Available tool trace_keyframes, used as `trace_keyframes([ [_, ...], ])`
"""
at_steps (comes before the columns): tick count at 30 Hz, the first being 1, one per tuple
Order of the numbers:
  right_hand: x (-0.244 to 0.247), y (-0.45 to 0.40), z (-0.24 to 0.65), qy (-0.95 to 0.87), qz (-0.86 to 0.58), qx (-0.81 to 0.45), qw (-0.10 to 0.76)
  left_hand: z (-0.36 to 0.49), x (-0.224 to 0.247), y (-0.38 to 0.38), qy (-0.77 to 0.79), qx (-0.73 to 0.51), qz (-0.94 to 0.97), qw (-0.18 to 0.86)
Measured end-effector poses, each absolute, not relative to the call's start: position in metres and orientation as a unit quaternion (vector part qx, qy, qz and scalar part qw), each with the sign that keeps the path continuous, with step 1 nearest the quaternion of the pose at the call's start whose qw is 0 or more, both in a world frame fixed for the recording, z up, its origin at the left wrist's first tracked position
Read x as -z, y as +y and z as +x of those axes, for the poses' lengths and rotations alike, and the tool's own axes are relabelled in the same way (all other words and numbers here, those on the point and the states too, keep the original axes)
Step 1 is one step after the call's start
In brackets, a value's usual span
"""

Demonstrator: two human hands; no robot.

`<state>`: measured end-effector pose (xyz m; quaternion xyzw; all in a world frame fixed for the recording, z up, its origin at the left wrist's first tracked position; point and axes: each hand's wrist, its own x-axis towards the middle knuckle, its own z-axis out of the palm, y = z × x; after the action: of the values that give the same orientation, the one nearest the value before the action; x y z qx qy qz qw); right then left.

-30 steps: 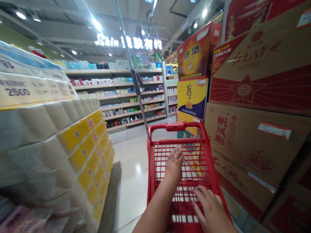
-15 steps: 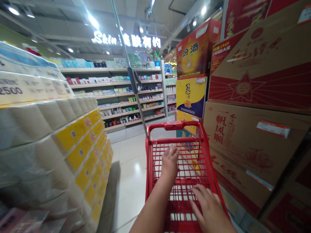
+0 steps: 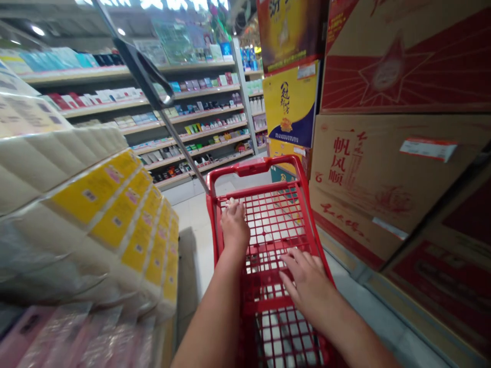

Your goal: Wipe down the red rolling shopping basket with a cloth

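A red shopping cart [image 3: 264, 225] with a grid basket stands in front of me, its handle bar side away from me. Over the upper left of its grid, my left hand [image 3: 235, 225] has its fingers bent together. A small pale spot shows at the fingertips, and I cannot make out what it is. My right hand [image 3: 303, 276] hovers over or rests on the middle right of the cart; I cannot tell which. Its fingers are spread and hold nothing. At the cart's upper left corner rises a metal pole with a dark grip [image 3: 141, 74].
Stacked paper packs with yellow labels [image 3: 126, 214] flank the left side, above pink packets [image 3: 76, 337]. Piled cartons [image 3: 356, 174] and a yellow box [image 3: 289, 105] line the right. Shelves of small goods [image 3: 192, 125] stand ahead beyond a pale floor [image 3: 194, 209].
My view has tipped downward, so shelves and boxes sit higher. Both hands and the cart appear further left and higher in the view. My left hand is nearer the cart's left rail.
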<state>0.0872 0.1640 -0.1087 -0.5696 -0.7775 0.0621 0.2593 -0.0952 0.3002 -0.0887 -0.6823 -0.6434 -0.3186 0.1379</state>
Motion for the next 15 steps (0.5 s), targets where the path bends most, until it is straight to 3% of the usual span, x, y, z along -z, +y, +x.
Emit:
trace_keyframes([
  [6,0.107,0.166,0.078,-0.791,-0.558,-0.089,0.234,-0.090,0.089,0.289,-0.502,0.264,-0.814,0.126],
  [9,0.111,0.166,0.073,-0.789,-0.556,-0.084,0.246,-0.101,0.087,0.288,-0.543,0.270,-0.777,0.170],
  [15,0.132,0.178,0.062,-0.794,-0.527,0.053,0.299,-0.127,0.093,0.297,-0.563,0.307,-0.741,0.199],
])
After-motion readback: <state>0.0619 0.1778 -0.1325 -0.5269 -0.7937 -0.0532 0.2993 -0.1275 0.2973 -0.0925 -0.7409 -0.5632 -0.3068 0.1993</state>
